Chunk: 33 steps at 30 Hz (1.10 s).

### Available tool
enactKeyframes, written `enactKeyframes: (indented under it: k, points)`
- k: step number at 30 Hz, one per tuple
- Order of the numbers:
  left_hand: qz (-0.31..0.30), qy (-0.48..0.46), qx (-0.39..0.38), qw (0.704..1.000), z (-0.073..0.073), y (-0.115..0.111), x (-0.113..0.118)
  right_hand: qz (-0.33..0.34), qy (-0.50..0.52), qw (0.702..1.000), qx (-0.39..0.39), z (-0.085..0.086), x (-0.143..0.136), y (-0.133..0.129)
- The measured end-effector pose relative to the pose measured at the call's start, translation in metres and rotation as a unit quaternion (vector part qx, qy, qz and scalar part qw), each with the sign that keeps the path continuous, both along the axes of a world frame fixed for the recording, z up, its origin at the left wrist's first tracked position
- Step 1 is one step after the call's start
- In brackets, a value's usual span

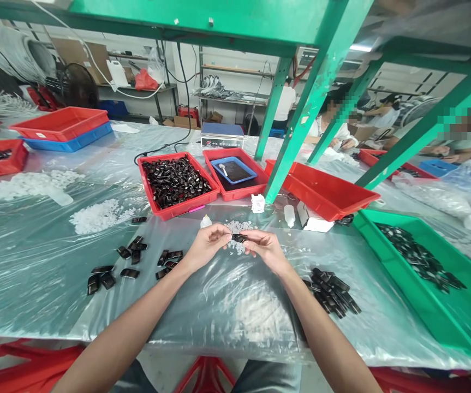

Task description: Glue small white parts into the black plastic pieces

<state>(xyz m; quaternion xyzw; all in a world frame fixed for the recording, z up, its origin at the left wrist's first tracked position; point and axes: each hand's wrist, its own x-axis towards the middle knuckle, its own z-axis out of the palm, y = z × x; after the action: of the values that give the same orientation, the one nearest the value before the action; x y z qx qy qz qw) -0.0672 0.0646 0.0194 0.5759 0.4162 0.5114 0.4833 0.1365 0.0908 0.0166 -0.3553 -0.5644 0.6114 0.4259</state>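
A small black part [239, 238] is held between both hands above the plastic-covered table. My right hand [266, 248] pinches its right end, while the fingers of my left hand [209, 245] are closed at its left end; whether they also hold a tiny piece cannot be made out. Just behind and below the hands lies a little pile of small white pieces [237, 248]. Loose black parts [131, 252] are scattered to the left, and a heap of black parts [333, 292] rests beside my right forearm.
A red tray of black parts [178, 183], a red tray holding a blue tray [234, 170], a tilted red tray [325, 191] and a green tray [427, 273] surround the work area. Green frame posts [300, 117] rise behind. Other people sit at the back right.
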Motion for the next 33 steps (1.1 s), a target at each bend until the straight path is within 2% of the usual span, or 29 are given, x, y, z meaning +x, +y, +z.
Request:
enactKeyframes:
  k: [2, 5, 6, 8, 11, 14, 17, 20, 22, 24, 26, 29, 31, 33]
  points:
    - [0.027, 0.044, 0.015, 0.999, -0.003, 0.000, -0.001, -0.004, -0.014, 1.000, 0.006, -0.001, 0.001, 0.003]
    - [0.071, 0.204, 0.064, 0.974, -0.001, -0.005, -0.002, -0.045, -0.030, 0.998, 0.030, -0.001, 0.004, 0.008]
    - [0.058, 0.268, 0.084, 0.958, 0.001, -0.009, -0.002, -0.065, -0.032, 0.997, 0.039, -0.001, 0.005, 0.010]
    - [-0.022, 0.370, 0.117, 0.921, 0.006, -0.016, 0.001, -0.101, -0.032, 0.993, 0.051, -0.002, 0.007, 0.013]
    - [-0.144, 0.448, 0.145, 0.870, 0.010, -0.027, 0.009, -0.116, -0.031, 0.991, 0.056, -0.004, 0.007, 0.015]
    - [-0.183, 0.497, 0.164, 0.832, 0.009, -0.032, 0.015, -0.102, -0.036, 0.992, 0.063, -0.005, 0.006, 0.013]
    - [-0.201, 0.511, 0.178, 0.816, 0.008, -0.034, 0.016, -0.090, -0.038, 0.993, 0.066, -0.005, 0.005, 0.012]
    - [-0.202, 0.488, 0.178, 0.830, 0.010, -0.033, 0.014, -0.086, -0.034, 0.994, 0.062, -0.004, 0.004, 0.011]
    - [-0.177, 0.435, 0.172, 0.866, 0.011, -0.031, 0.012, -0.085, -0.034, 0.994, 0.058, -0.004, 0.003, 0.010]
    - [-0.118, 0.345, 0.174, 0.915, 0.010, -0.026, 0.009, -0.081, -0.035, 0.995, 0.055, -0.003, 0.001, 0.008]
    - [-0.024, 0.249, 0.185, 0.950, 0.008, -0.019, 0.006, -0.073, -0.035, 0.995, 0.052, -0.003, -0.001, 0.005]
    - [0.109, 0.168, 0.190, 0.961, 0.001, -0.008, 0.001, -0.056, -0.029, 0.997, 0.046, -0.003, -0.006, 0.001]
    - [0.145, 0.151, 0.183, 0.960, -0.002, -0.005, -0.001, -0.047, -0.025, 0.998, 0.041, -0.005, -0.010, -0.001]
    - [0.153, 0.146, 0.181, 0.961, -0.003, -0.004, -0.001, -0.041, -0.023, 0.998, 0.039, -0.006, -0.012, -0.002]
